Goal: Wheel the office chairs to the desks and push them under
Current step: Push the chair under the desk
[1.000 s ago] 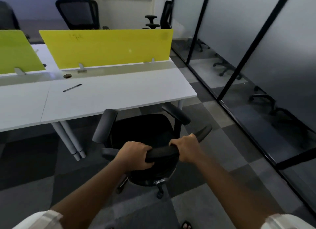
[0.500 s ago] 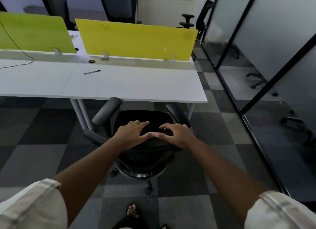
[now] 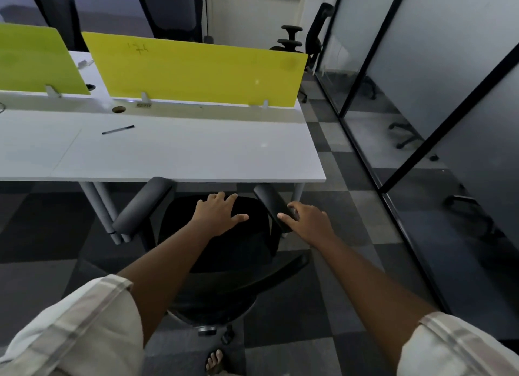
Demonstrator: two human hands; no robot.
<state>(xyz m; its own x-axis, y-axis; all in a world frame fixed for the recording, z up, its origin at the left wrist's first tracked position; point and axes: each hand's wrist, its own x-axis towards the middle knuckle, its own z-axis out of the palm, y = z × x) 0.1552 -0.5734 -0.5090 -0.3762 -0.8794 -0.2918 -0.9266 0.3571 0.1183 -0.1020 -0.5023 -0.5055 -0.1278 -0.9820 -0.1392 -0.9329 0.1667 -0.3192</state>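
Observation:
A black office chair (image 3: pixel 230 252) stands in front of the white desk (image 3: pixel 196 153), seat facing it. The front tips of its left armrest (image 3: pixel 143 210) and right armrest (image 3: pixel 269 201) reach the desk's front edge. My left hand (image 3: pixel 217 212) hovers over the seat with fingers spread and holds nothing. My right hand (image 3: pixel 307 221) lies on the rear end of the right armrest, fingers loosely laid over it. The chair's backrest is below my forearms, close to my body.
A pen (image 3: pixel 118 129) lies on the desk. Yellow (image 3: pixel 196 69) and green (image 3: pixel 33 61) dividers stand along its back. Grey desk legs (image 3: pixel 104 207) are left of the chair. A glass partition (image 3: pixel 421 66) runs along the right. More chairs (image 3: pixel 171 13) stand behind the desk.
Both hands let go of the backrest's top edge and reached forward over it. The chair rolled closer to the desk; its armrests now meet the desk edge.

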